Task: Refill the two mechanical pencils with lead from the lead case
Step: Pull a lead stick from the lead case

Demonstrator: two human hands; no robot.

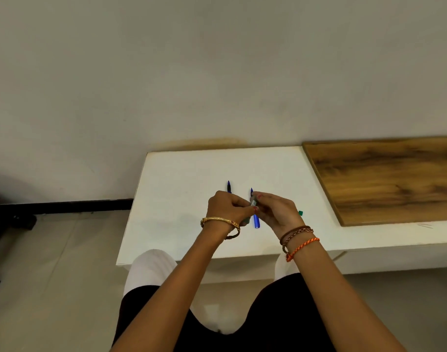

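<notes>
Two hands (227, 207) (275, 209) pinch lead case (253, 200), hiding pencils (256, 219).

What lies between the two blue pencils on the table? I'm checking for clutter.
In the head view, only bare white table shows between the left pencil and the right pencil; the left hand hides the nearer stretch.

You have bare white table (182, 199) to the left of centre and along the far edge, wide enough for a hand to pass. At centre the two blue pencils (256, 219) lie on the top, the left one mostly hidden under the left hand (226, 207), and a small green piece (300, 213) sits just right of the right hand (275, 209). On the right a wooden board (390, 181) covers the surface, and the wall (217, 72) closes off the far side.
</notes>
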